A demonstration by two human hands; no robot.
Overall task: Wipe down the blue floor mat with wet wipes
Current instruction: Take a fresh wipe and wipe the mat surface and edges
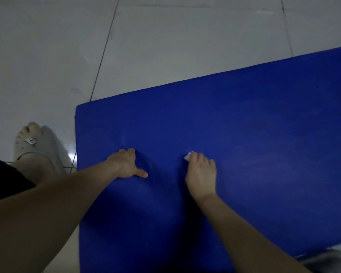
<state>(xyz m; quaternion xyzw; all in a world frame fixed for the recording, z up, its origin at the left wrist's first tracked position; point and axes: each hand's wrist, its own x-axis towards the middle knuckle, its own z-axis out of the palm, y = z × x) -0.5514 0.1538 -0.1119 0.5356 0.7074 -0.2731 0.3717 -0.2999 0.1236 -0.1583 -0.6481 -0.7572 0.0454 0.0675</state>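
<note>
Background: tiled floor (165, 46), pale grey with dark grout lines, across the upper and left field. Work surface: blue floor mat (254, 125), flat on the tiled floor, across the centre and right, one corner toward the upper left. Left of the mat's edge, on the floor: grey slipper (37, 148) on a bare foot, near the mat but apart from it. Support side: left hand (126, 164), planted on the mat near that left edge, thumb spread sideways, fingertips pressed into the surface; grip released, nothing held. Working side: right hand (201, 174), on the mat near the left hand without touching it; grip clenched around the wet wipe (187, 156). Wipe: white, bunched small, only a corner visible past the fingertips, in contact with the mat.
</note>
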